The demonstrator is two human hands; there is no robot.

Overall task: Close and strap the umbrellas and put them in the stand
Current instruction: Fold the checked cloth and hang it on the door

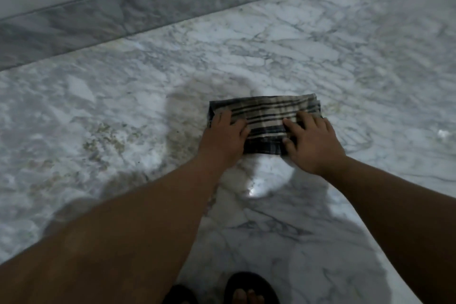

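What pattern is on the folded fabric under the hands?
Dark and beige plaid stripes on the folded fabric, seen in the head view.

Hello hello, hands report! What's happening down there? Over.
Left hand and right hand flat on striped folded fabric on marble floor. No stand in view. Nothing in the way.
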